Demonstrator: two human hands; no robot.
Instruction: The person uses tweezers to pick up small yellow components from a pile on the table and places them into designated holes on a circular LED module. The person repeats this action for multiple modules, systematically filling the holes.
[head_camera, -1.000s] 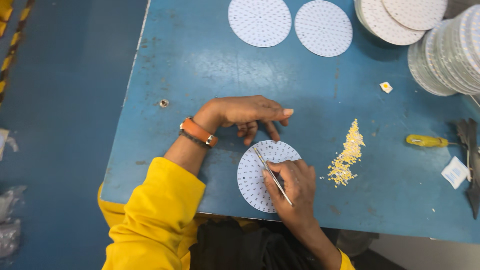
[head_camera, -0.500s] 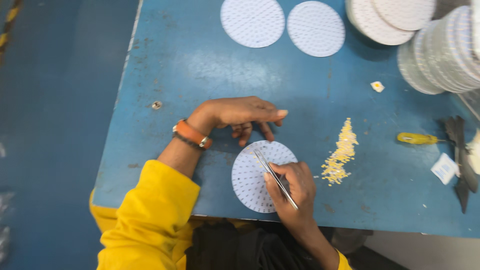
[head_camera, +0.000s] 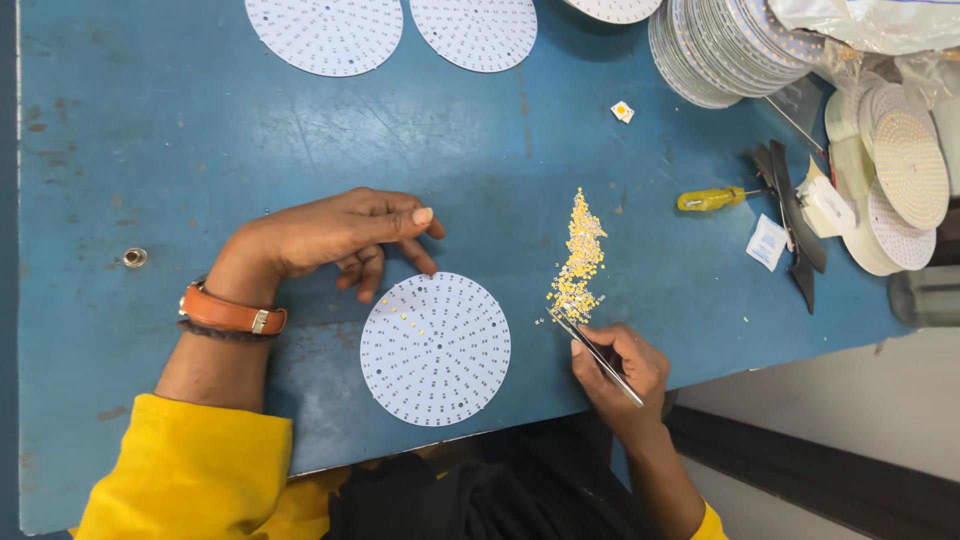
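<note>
1. On the blue surface (head_camera: 200, 150) before me lies the round white board (head_camera: 435, 349), only a few yellow chips placed along its upper left; most spots are bare.
2. My right hand (head_camera: 620, 375) pinches tweezers (head_camera: 597, 357), tips at the yellow chip pile (head_camera: 578, 262).
3. My left hand (head_camera: 335, 235) rests loosely curled, holding nothing, just above the board.

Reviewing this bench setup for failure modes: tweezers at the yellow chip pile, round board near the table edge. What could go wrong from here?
1. The round board lies close to the table edge, and the left hand rests beside it, apparently not on it; a nudge could shift it.
2. The chip pile is loose; the tweezers in the right hand might scatter pieces.
3. Only a few chips seem to sit on the board, so a bump may dislodge them.
</note>
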